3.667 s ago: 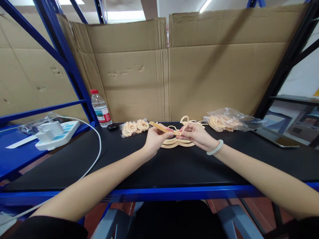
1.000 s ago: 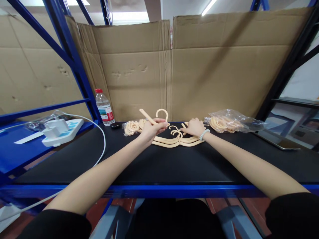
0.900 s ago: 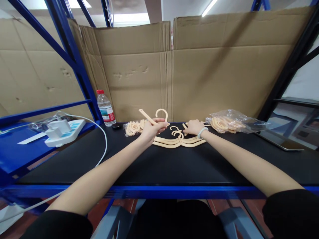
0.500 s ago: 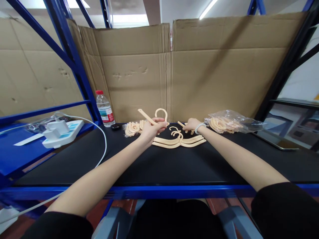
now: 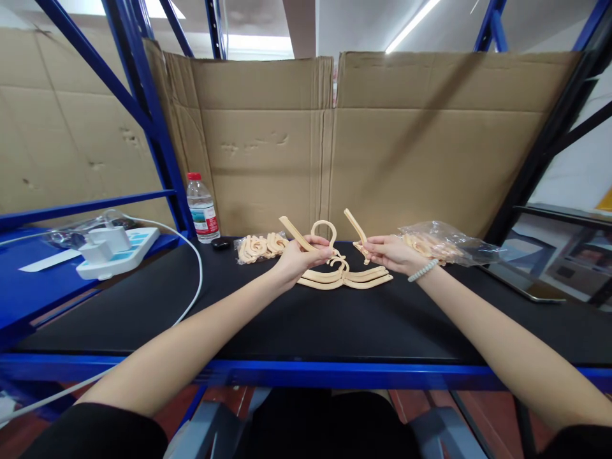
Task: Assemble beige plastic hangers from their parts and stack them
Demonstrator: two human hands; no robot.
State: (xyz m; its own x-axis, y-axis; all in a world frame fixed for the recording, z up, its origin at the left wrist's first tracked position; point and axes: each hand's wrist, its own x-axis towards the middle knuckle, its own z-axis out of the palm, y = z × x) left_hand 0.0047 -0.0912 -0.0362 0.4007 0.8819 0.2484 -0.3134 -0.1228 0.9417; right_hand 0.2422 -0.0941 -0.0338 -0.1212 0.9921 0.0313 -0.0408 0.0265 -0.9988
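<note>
My left hand (image 5: 296,260) is closed on a beige hanger part, made of an arm piece (image 5: 292,231) pointing up and left and a curved hook (image 5: 326,225) on its right. Pinched in the fingers of my right hand (image 5: 394,251) is a beige hanger arm (image 5: 354,224), tilted up and left. The two held parts are apart from each other. Just below my hands, several beige hangers (image 5: 368,280) lie nested together on the black tabletop (image 5: 306,325). My fingers hide how the hook and arm piece meet.
Clear bags of beige parts lie at the left (image 5: 261,248) and right (image 5: 459,242). A water bottle (image 5: 203,215) stands by a small black object (image 5: 221,243). A white power strip (image 5: 129,255) and its cable occupy the left side. Cardboard (image 5: 430,140) walls off the back.
My right hand has risen from the tabletop with the hanger arm in its fingers. My left hand and its hanger part have shifted slightly right in view.
</note>
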